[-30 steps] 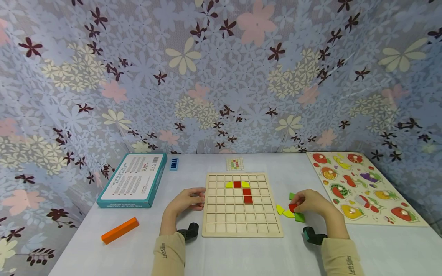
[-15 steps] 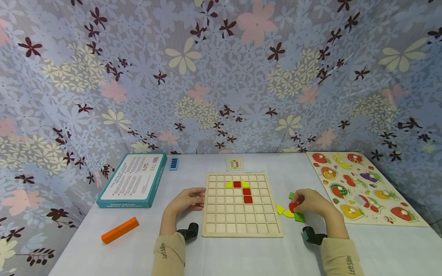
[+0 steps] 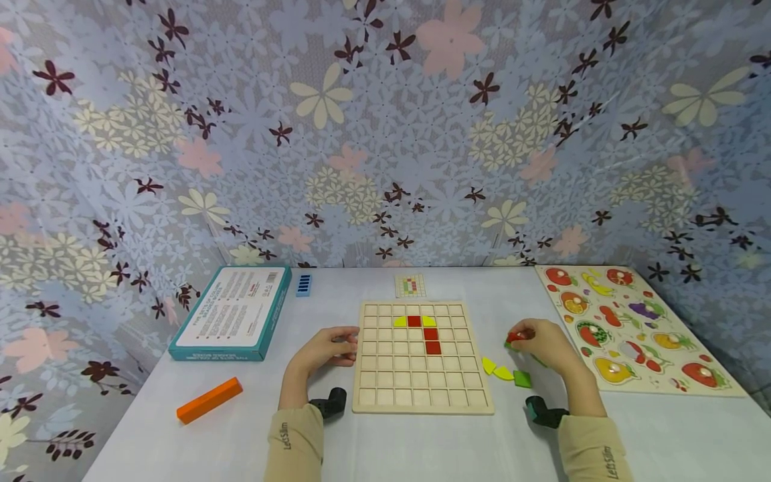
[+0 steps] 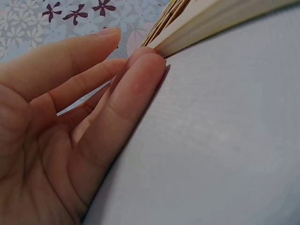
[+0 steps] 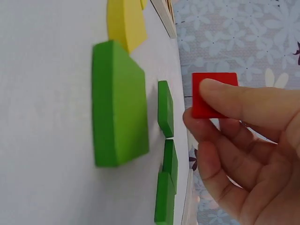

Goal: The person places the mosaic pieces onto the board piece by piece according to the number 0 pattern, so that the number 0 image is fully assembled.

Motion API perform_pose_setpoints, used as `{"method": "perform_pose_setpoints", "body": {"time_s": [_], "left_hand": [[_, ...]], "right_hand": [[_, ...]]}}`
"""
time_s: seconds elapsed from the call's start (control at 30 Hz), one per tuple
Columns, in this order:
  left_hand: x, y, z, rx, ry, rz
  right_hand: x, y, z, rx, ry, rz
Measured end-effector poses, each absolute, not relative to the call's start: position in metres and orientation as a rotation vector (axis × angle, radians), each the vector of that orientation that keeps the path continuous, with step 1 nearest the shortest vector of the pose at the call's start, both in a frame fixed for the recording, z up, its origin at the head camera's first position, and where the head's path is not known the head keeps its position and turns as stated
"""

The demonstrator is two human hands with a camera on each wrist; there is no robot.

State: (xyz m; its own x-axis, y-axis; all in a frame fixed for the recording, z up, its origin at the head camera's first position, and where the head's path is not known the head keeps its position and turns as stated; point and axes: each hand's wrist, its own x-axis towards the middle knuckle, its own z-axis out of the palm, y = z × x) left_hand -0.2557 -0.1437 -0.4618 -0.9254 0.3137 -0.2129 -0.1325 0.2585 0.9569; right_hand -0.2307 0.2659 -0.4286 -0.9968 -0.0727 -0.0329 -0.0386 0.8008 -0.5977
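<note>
Between thumb and fingers, my right hand [image 3: 547, 345] pinches a red square tile [image 5: 215, 93], lifted off the table in the right wrist view. Close by lie a green square tile [image 3: 522, 379], two yellow rounded tiles [image 3: 503, 373] and more green tiles [image 5: 165, 108], which the hand mostly hides in the head view. My left hand [image 3: 325, 348] rests on the table, its relaxed fingertips touching the left edge of the wooden grid board [image 3: 385, 381]. Red tiles [image 3: 432, 348] and yellow rounded tiles [image 3: 400, 322] sit in the board's upper cells.
A small pattern card [image 3: 410, 286] lies behind the board. On the left are a teal box [image 3: 231, 311], a small blue item [image 3: 304, 286] and an orange bar [image 3: 209, 401]. A fruit puzzle board [image 3: 626, 328] lies at the right.
My right hand has moved slightly away from me with the red tile, off the near green tile, which now shows fully. The left hand stays at the board's edge.
</note>
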Motion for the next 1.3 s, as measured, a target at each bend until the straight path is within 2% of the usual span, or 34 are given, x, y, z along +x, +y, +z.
{"method": "perform_pose_setpoints", "body": {"time_s": [0.63, 1.3], "left_hand": [[-0.258, -0.142, -0.465, 0.175, 2.156, 1.712], [-0.257, -0.144, -0.463, 0.165, 2.184, 1.699]], "right_hand": [[-0.244, 0.259, -0.435, -0.056, 2.907, -1.052], [-0.254, 0.208, -0.425, -0.212, 2.872, -1.182]]}}
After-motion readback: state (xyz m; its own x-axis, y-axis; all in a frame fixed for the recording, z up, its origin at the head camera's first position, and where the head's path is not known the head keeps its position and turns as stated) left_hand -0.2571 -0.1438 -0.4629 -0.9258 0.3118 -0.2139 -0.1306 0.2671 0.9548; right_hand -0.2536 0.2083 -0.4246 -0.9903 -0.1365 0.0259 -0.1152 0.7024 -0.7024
